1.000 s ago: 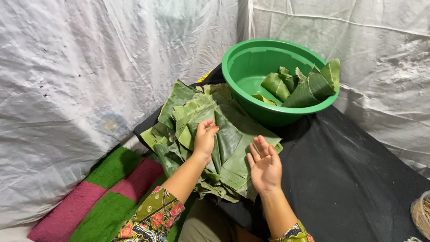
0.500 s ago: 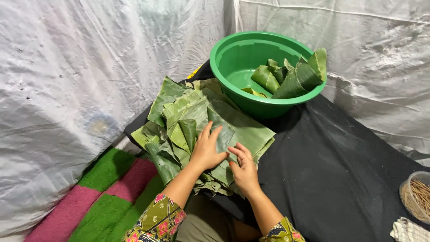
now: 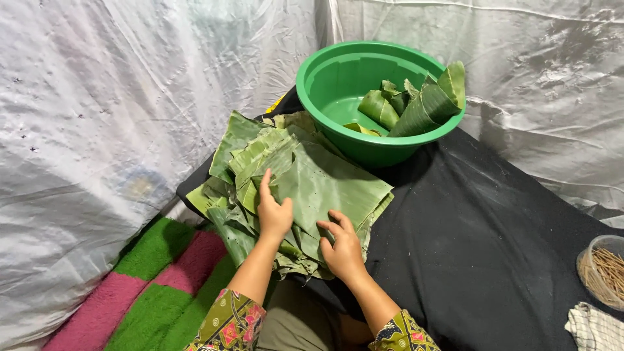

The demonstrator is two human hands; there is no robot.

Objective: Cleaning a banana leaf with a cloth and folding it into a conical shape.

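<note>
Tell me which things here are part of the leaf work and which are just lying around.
In use: left hand and right hand on the banana leaf pile; green basin holding folded leaf cones.
Lying about: container of thin sticks, checked cloth, pink-green mat.

Black cloth (image 3: pixel 494 234) covers the floor. Behind and on both sides of it: crinkled translucent white plastic sheeting (image 3: pixel 117 97) as walls, seam near centre top. Left of the cloth: green-and-pink striped mat (image 3: pixel 149 279). Light soft, diffuse.
</note>
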